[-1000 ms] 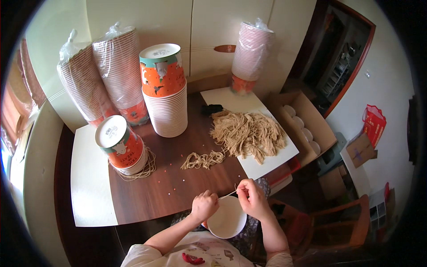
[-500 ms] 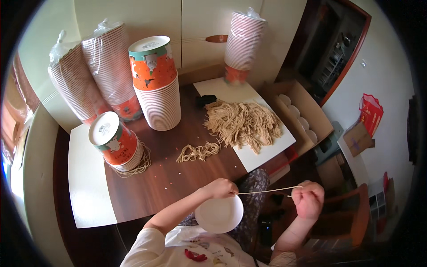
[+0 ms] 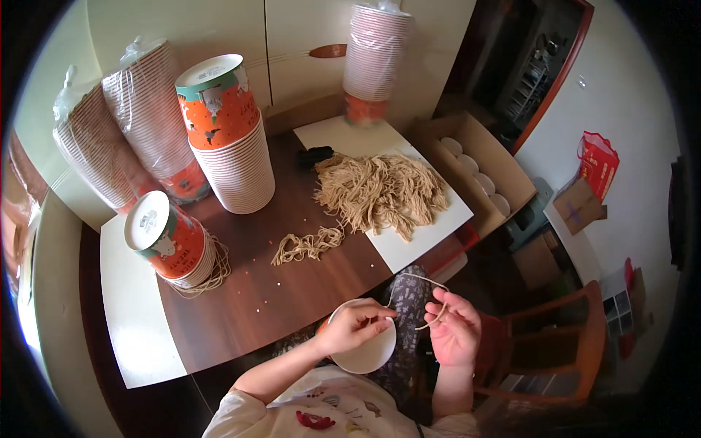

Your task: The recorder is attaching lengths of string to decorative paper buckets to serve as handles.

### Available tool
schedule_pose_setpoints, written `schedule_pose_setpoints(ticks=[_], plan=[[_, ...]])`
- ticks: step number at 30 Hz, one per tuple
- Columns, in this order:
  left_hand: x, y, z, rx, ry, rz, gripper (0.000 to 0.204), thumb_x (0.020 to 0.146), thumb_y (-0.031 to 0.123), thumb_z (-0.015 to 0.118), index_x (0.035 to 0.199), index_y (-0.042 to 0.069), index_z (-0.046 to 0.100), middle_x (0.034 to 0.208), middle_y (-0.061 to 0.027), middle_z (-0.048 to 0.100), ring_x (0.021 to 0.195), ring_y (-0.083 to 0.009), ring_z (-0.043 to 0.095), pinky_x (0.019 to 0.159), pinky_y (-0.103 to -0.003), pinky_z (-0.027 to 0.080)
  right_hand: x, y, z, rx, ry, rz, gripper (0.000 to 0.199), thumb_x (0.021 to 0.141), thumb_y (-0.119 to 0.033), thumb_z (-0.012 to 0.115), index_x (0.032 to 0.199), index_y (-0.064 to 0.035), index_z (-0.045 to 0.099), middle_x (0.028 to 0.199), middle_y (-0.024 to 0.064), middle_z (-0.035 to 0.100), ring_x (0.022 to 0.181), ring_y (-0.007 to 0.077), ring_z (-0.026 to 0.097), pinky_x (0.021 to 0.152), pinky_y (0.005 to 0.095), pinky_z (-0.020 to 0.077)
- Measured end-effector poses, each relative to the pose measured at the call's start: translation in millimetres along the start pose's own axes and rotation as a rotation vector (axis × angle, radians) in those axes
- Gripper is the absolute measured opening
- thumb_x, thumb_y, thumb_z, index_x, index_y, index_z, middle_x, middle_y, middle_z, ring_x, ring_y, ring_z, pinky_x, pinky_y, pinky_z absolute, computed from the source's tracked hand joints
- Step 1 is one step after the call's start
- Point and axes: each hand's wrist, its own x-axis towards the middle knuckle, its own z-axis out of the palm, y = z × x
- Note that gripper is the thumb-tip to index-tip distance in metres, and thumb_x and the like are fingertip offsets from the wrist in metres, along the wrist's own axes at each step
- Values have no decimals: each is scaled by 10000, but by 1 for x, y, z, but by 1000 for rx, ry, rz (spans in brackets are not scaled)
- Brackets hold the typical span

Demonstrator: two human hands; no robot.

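Note:
A paper bucket (image 3: 365,353), white inside with a bit of orange outside, lies in my lap with its mouth facing up. My left hand (image 3: 352,327) reaches across the mouth, fingers closed at the right side of its rim. From beside those fingertips a thin beige cord (image 3: 425,278) rises in a slack loop to my right hand (image 3: 454,328). There the cord is held loosely between half-curled fingers, its free end hanging down to the left. Whether the cord passes through the bucket wall is hidden.
On the table (image 3: 241,314) lie a beige cord heap (image 3: 380,186) and a smaller cord bunch (image 3: 310,244). Stacked orange buckets (image 3: 226,139) and a shorter stack (image 3: 171,237) stand left, wrapped stacks (image 3: 146,117) behind. A carton (image 3: 504,164) and wooden chair (image 3: 562,343) are at right.
The cord, taut between my hands before, is now slack and looped. My right hand has come left, nearer the bucket, its fingers looser. My left hand has spread farther over the bucket's mouth.

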Motion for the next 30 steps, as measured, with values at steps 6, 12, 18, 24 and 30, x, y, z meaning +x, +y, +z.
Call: schedule_pose_setpoints(ticks=[6,12,18,24,30], plan=[[-2,17,16,-46,13,89,276,730,145,684,989,64,630,774,-14,518,651,-97,462,552,-220,384,-3,16,2,5,-4,45,326,839,12,408,1158,59,455,1201,211,469,1039,269,528,891,372,430],[-6,2,20,-92,24,-13,112,741,115,663,821,39,645,784,-53,566,708,-151,565,613,-263,446,-10,24,-9,-97,94,47,326,847,-9,430,1162,74,446,1192,202,477,1052,256,517,906,371,411],[-21,8,14,457,117,119,82,687,145,660,727,83,627,756,-48,526,678,-213,548,601,-313,465,-42,20,-40,-901,173,124,200,820,-38,525,1005,17,578,977,123,579,892,190,570,796,287,440],[-38,3,7,854,-22,221,95,672,155,631,712,79,591,720,-30,497,683,-176,518,565,-292,460,-54,14,-33,-1594,-170,123,122,729,-47,605,849,-44,629,619,69,539,592,227,530,543,312,421],[-49,13,2,951,-180,295,109,619,137,572,706,74,553,702,-24,468,673,-153,503,544,-263,450,-48,61,-8,-910,-284,264,279,778,-37,564,1049,-6,510,957,120,546,856,224,562,752,293,445]])
